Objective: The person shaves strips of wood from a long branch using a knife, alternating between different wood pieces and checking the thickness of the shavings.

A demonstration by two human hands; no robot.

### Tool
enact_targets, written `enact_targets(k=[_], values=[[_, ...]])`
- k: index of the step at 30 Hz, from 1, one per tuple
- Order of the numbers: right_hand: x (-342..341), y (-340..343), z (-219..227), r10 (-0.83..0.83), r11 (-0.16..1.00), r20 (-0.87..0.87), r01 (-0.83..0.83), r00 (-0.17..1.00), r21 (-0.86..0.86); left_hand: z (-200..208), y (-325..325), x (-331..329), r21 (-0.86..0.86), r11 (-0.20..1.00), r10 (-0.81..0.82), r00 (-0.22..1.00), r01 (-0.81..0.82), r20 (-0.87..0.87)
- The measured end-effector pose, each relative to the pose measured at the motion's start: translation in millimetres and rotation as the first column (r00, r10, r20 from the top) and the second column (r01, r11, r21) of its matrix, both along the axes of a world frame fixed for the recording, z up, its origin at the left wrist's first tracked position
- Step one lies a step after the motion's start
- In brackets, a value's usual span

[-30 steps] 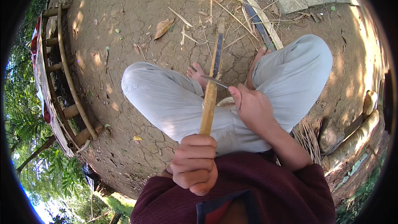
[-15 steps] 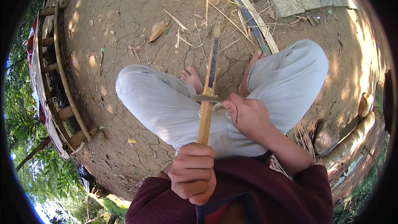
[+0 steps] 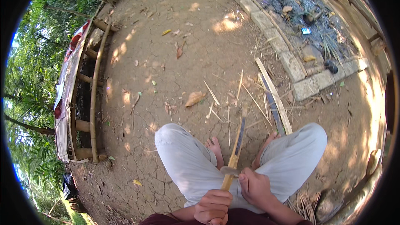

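My left hand (image 3: 213, 207) is closed around the near end of a split bamboo strip (image 3: 228, 181). From there the strip points away from me between my knees, with a dark band along its far half. A short knife (image 3: 230, 171) lies crosswise on it, its curved blade touching the bamboo beyond my left fist. My right hand (image 3: 255, 187) is closed on the knife; the handle is mostly hidden by the fingers. I am seated, and my bent legs in pale trousers (image 3: 183, 158) flank the strip.
Beyond my right foot lie a pale split length (image 3: 273, 91) and a long dark strip (image 3: 271, 104). Bamboo slivers (image 3: 211, 93) and a dry leaf (image 3: 195, 98) litter the cracked earth. A brick-edged ash pit (image 3: 287, 64) is far right. A bamboo platform (image 3: 95, 100) stands left.
The view has tilted up, so hands, legs and strip sit lower in the picture and the ash pit shows more. Both hands keep their hold, and the blade remains against the strip.
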State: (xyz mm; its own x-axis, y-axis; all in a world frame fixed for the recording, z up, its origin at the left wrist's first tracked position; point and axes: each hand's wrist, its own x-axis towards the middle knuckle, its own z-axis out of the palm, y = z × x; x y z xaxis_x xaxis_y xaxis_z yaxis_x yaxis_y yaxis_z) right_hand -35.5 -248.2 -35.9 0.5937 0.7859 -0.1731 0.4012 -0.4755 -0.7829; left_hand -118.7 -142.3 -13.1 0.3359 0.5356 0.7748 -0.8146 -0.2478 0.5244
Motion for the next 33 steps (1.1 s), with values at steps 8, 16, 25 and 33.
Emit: enact_targets(k=[8,16,25,33], values=[[5.8,5.5,0.9,-0.052,0.989,-0.252,0.084,0.966,0.119,-1.2,47.5,-11.2,0.246,0.858,-0.39,0.883,0.452,-0.262],[16.5,23.6,-6.3,-0.229,0.954,-0.399,0.286,0.888,0.09,-15.2,26.3,-3.5,0.164,0.941,-0.285,0.954,0.297,-0.088],[38.7,44.0,-16.5,-0.029,0.954,-0.254,0.102,0.967,0.281,75.1,47.0,-2.0,0.017,0.992,-0.118,0.951,0.128,-0.285],[69.5,58.2,-18.2,0.16,0.968,-0.336,-0.081,0.928,0.237,174.4,127.6,-10.1,0.051,0.779,-0.619,0.78,0.625,-0.094]])
